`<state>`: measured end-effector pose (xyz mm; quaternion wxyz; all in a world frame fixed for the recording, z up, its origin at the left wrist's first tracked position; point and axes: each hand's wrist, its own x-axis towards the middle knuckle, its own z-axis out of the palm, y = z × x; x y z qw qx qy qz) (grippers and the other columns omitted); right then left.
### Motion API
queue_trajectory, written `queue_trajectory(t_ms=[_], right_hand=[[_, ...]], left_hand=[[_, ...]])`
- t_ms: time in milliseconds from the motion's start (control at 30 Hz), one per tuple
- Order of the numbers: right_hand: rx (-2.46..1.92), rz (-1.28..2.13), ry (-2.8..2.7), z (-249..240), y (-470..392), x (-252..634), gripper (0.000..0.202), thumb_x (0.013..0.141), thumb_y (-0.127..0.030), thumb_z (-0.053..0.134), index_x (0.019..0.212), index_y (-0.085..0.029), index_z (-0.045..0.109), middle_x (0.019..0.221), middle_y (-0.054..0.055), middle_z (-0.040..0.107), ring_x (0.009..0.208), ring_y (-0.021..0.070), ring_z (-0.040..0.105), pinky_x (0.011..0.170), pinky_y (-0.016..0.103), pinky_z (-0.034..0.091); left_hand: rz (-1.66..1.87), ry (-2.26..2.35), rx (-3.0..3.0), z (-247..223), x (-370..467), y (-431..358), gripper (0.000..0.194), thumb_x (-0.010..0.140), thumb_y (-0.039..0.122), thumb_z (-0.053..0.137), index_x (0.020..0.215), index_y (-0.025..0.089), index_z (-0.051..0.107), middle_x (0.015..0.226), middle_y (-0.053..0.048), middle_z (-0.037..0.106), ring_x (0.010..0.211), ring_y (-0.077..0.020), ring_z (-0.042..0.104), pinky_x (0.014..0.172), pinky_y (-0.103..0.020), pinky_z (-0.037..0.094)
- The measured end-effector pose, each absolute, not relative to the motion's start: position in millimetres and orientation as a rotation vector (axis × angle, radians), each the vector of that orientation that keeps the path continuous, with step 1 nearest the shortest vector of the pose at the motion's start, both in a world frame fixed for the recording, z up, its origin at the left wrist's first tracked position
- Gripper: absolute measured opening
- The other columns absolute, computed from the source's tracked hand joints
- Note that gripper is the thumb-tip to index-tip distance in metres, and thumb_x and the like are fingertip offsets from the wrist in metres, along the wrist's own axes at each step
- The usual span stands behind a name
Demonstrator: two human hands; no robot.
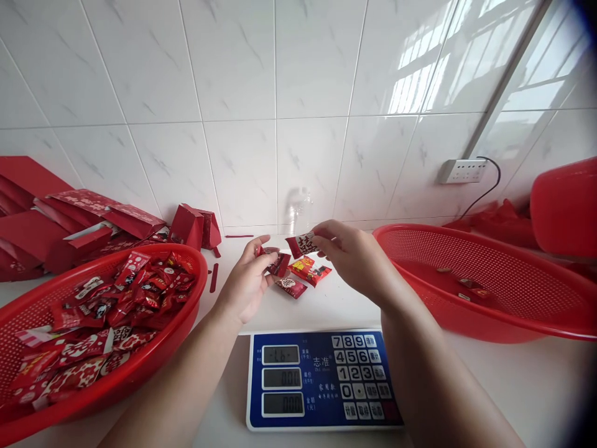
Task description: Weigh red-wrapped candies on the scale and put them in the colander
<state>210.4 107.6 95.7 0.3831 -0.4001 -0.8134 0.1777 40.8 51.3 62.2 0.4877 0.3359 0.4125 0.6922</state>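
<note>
My left hand point(249, 277) is closed on dark red candy packets point(278, 264), fingers curled round them. Between the thumb and fingers of my right hand point(345, 252) is a red and white candy packet point(301, 244), held a little above the surface. Under and between both hands lie a bright red and yellow packet point(310, 270) and a dark red packet point(291, 287). Nearer to me sits the blue panel of a digital scale point(321, 379), below my hands. How many packets my left hand holds I cannot tell.
A red basket point(198, 274) full of candy packets stands at left. Red paper boxes point(189, 227) lie behind it. On the right is another red basket point(466, 330) with a few small items inside. A socket strip point(464, 171) with a black cable hangs on the tiled wall point(242, 168).
</note>
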Motion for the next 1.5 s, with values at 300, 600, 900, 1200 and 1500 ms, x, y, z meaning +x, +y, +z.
queue_trajectory(t_ms=[300, 600, 900, 1200, 1500], right_hand=[[-1.224, 0.406, -2.499, 96.5, 109.4, 219.2, 0.026, 0.09, -0.018, 0.045, 0.104, -0.023, 0.066, 0.092, 0.003, 0.073, 0.077, 0.0168, 0.061, 0.063, 0.027, 0.042], [-1.344, 0.295, -2.534, 82.0, 125.0, 218.8, 0.035, 0.085, -0.024, 0.055, 0.119, -0.021, 0.064, 0.107, 0.009, 0.072, 0.095, 0.0261, 0.064, 0.068, 0.033, 0.047], [-0.994, 0.623, -2.361, 98.4, 99.8, 210.6, 0.027, 0.089, -0.045, 0.051, 0.088, -0.024, 0.067, 0.078, 0.0, 0.071, 0.068, 0.0141, 0.06, 0.06, 0.027, 0.041], [-0.987, 0.627, -2.19, 96.0, 104.4, 208.4, 0.03, 0.088, -0.043, 0.049, 0.07, -0.02, 0.057, 0.062, -0.003, 0.058, 0.057, 0.0107, 0.046, 0.054, 0.026, 0.033], [-1.17, 0.451, -2.378, 97.0, 106.0, 211.5, 0.025, 0.089, -0.038, 0.049, 0.078, -0.022, 0.066, 0.076, 0.002, 0.07, 0.067, 0.0152, 0.058, 0.058, 0.027, 0.037]], left_hand=[[1.787, 0.99, 0.97, 56.3, 38.0, 55.1, 0.032, 0.074, 0.008, 0.067, 0.1, 0.019, 0.051, 0.09, -0.001, 0.068, 0.084, -0.014, 0.065, 0.081, -0.031, 0.052], [1.76, 0.959, 1.112, 50.9, 36.8, 55.7, 0.029, 0.073, 0.019, 0.075, 0.095, 0.02, 0.056, 0.093, 0.003, 0.063, 0.087, -0.0113, 0.062, 0.083, -0.027, 0.051], [1.671, 1.022, 1.249, 51.5, 42.8, 53.3, 0.026, 0.076, 0.027, 0.077, 0.095, 0.021, 0.06, 0.087, 0.002, 0.064, 0.081, -0.0106, 0.059, 0.074, -0.023, 0.047], [1.655, 0.992, 1.195, 55.3, 44.4, 51.3, 0.03, 0.073, 0.042, 0.079, 0.075, 0.017, 0.062, 0.073, 0.002, 0.061, 0.07, -0.0102, 0.054, 0.067, -0.022, 0.045], [1.353, 1.334, 1.465, 57.2, 25.8, 52.0, 0.023, 0.078, 0.037, 0.07, 0.087, 0.019, 0.06, 0.068, 0.002, 0.063, 0.061, -0.0129, 0.055, 0.061, -0.025, 0.041]])
